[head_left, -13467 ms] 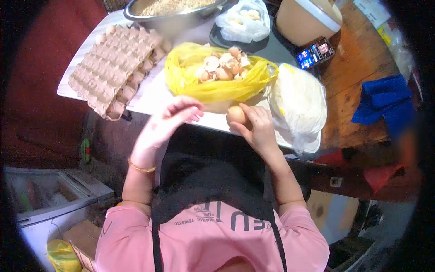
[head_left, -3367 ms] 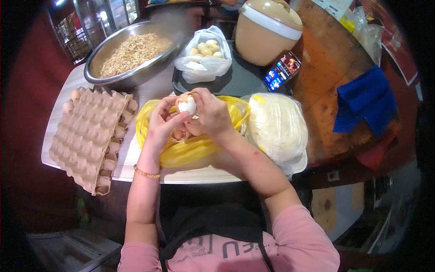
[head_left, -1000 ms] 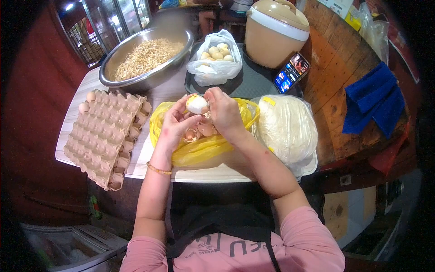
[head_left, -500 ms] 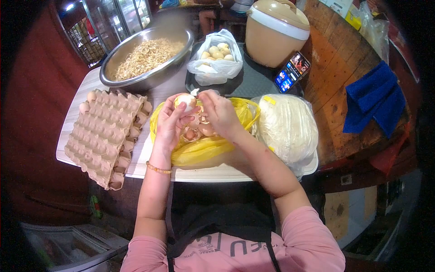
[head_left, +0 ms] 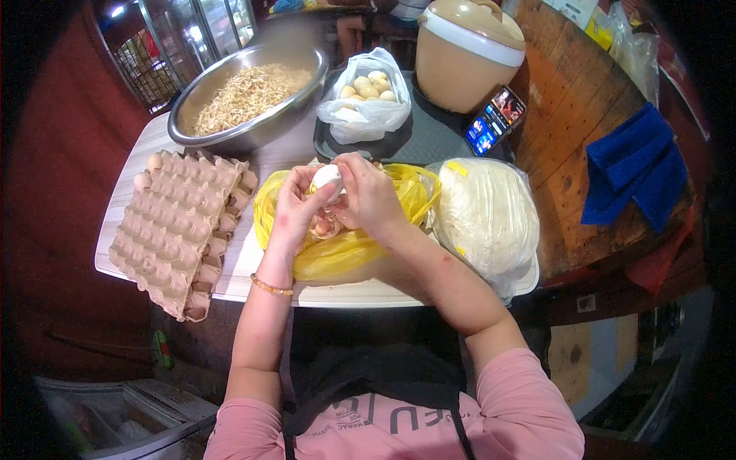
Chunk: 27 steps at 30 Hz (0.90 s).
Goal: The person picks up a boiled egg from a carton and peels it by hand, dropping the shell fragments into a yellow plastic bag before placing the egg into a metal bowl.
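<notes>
My left hand (head_left: 294,205) is closed around a mostly white, partly peeled egg (head_left: 327,177), held above an open yellow plastic bag (head_left: 341,262). My right hand (head_left: 373,195) meets the egg from the right, its fingers curled and pressed to the side of it. Whether a bit of shell sits between those fingertips is hidden. Broken brown eggshells (head_left: 325,225) lie in the yellow bag, partly covered by both hands. Farther back, a white plastic bag (head_left: 368,125) stands open with several peeled eggs (head_left: 370,88) inside.
On the left, stacked egg trays (head_left: 172,218) carry two eggs at their far corner. Behind them is a metal bowl (head_left: 182,132) of bean sprouts. A phone (head_left: 497,121) leans near a beige lidded container (head_left: 464,77). A filled clear bag (head_left: 489,218) lies right; a blue cloth (head_left: 635,169) beyond it.
The egg has turned and now shows more white, with less brown shell visible. My right hand has moved in from just beside the egg, where it pinched a white flake, to touch it.
</notes>
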Tool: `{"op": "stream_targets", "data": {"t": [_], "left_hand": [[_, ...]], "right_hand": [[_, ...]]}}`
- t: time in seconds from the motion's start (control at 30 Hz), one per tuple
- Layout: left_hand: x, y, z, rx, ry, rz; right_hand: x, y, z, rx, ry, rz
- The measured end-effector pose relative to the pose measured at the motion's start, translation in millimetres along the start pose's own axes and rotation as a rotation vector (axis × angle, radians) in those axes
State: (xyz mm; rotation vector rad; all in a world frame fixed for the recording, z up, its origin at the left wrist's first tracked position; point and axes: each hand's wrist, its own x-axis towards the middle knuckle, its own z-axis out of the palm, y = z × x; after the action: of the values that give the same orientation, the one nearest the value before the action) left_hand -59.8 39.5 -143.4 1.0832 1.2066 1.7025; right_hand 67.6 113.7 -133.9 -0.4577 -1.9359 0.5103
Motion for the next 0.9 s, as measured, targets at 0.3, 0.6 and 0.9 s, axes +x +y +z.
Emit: {"op": "stream_targets", "data": {"t": [0.3,0.6,0.9], "left_hand": [[2.3,-2.3,-14.9,-0.196,-0.098,-0.136],[0.0,3.7,-9.1,-0.377,-0.088,-0.117],[1.0,-0.8,-8.9,-0.347,-0.026,-0.102]], "right_hand": [[5.5,0.8,-9.0,0.067,-0.011,0.136],[7.3,-8.9,-12.5,0.199,-0.065,0.154],[3.3,-1.4,-7.1,0.096,-0.076,0.053]]}}
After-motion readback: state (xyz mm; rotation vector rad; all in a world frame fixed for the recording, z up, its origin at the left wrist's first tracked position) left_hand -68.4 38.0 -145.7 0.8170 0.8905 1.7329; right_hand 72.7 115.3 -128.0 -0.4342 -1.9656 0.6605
